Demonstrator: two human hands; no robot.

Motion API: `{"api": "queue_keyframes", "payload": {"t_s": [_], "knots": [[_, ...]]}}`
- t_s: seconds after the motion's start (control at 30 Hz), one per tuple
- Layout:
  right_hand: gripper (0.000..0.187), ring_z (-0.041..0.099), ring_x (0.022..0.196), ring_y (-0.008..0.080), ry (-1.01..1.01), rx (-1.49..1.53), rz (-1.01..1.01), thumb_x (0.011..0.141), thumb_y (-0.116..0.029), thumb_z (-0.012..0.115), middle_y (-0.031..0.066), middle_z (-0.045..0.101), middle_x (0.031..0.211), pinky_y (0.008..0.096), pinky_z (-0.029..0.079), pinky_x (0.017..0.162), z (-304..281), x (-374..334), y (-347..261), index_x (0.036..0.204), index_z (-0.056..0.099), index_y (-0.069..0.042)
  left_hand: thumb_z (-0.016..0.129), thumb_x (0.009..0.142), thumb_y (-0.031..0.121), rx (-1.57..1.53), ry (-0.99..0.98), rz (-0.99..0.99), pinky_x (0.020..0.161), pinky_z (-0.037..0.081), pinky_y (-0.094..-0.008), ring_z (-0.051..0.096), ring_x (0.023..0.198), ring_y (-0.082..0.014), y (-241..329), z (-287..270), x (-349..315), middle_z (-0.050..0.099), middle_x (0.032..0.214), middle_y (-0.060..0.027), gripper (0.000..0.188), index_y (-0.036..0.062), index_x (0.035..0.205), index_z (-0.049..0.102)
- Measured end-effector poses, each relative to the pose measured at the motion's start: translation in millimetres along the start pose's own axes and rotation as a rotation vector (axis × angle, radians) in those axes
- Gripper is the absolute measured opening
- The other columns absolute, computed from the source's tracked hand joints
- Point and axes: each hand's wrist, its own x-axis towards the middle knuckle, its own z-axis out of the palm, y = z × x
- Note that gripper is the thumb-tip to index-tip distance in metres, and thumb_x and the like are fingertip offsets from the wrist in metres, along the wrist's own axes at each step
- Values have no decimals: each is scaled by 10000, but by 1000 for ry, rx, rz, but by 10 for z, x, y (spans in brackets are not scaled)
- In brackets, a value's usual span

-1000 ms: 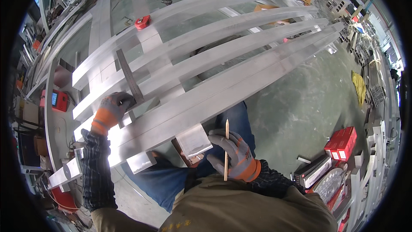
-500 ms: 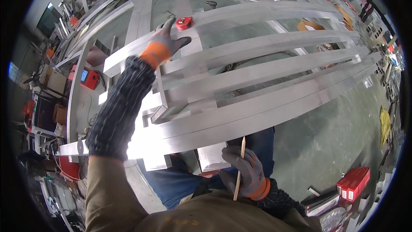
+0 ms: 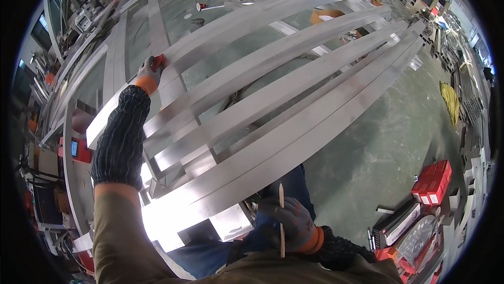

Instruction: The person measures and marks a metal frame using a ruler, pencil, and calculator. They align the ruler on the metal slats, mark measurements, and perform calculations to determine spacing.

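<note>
My left hand (image 3: 148, 74), in a grey glove with an orange cuff, is stretched out over the far metal bar and closed round a red tape measure (image 3: 159, 62). The tape measure is at the bar's upper edge, partly hidden by my fingers. Low in front of my body, my right hand (image 3: 300, 225), gloved alike, holds a light wooden pencil (image 3: 282, 205) upright with its tip upward. Between my hands lie several long silver metal bars (image 3: 273, 136), side by side across shorter crosspieces (image 3: 170, 87).
A red box (image 3: 433, 181) and packaged discs (image 3: 417, 236) lie on the floor at the right. Beyond them are a yellow coil (image 3: 450, 104) and stacked metal profiles (image 3: 469, 95). At the left stands a red device with a screen (image 3: 80, 149). A cardboard box (image 3: 325, 16) lies beyond the bars.
My left hand, open beside the tape measure before, has closed on it. The view has turned, so the bars slant more steeply. The pencil remains in my right hand.
</note>
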Motion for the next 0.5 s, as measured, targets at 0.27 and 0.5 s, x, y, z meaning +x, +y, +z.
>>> {"api": "queue_keyframes", "payload": {"t_s": [0.27, 0.5], "knots": [[466, 718, 1095, 368, 6, 64, -44, 839, -213, 837, 173, 737, 1156, 470, 575, 980, 119, 228, -169, 1244, 715, -18, 766, 904, 405, 122, -14, -144, 1075, 517, -505, 643, 1264, -441, 361, -66, -34, 672, 1333, -280, 705, 126, 1513, 547], [545, 707, 1137, 398, 149, 29, -55, 803, -172, 866, 200, 732, 1178, 497, 558, 999, 35, 115, -201, 1280, 673, 9, 612, 1006, 207, -1040, -314, -143, 835, 569, -318, 646, 925, -166, 1008, -877, -1081, 670, 1027, -105, 475, 12, 1439, 610]]}}
